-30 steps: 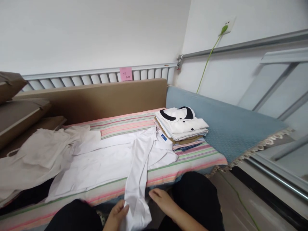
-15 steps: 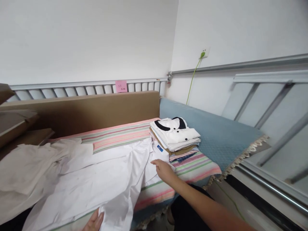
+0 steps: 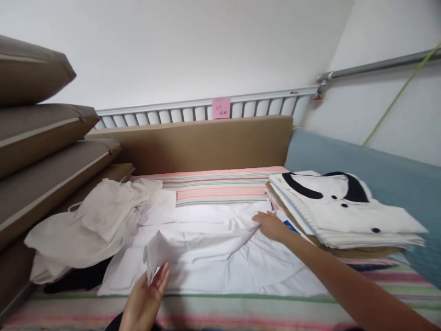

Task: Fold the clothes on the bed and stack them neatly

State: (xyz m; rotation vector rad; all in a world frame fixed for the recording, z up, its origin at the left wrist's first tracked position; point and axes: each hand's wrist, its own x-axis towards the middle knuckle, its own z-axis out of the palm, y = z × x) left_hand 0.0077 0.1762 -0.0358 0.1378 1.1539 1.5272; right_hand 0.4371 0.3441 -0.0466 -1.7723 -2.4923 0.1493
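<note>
A white shirt lies spread on the striped bed cover. One sleeve is folded across the shirt's body. My left hand holds the cuff end of that sleeve at the lower left, fingers closed on the cloth. My right hand presses near the collar and shoulder, beside a blue label, fingers pinched on the fabric. A stack of folded clothes, topped by a white top with a black collar, sits right of that hand.
A crumpled beige garment lies at the left of the bed. Brown cushions are stacked at the far left. A brown headboard and white railing with a pink note stand behind. A blue quilt covers the right side.
The sleeve has been carried from hanging over the bed's front edge up across the shirt. My right hand moved from my lap to the collar. The view swung left and closer.
</note>
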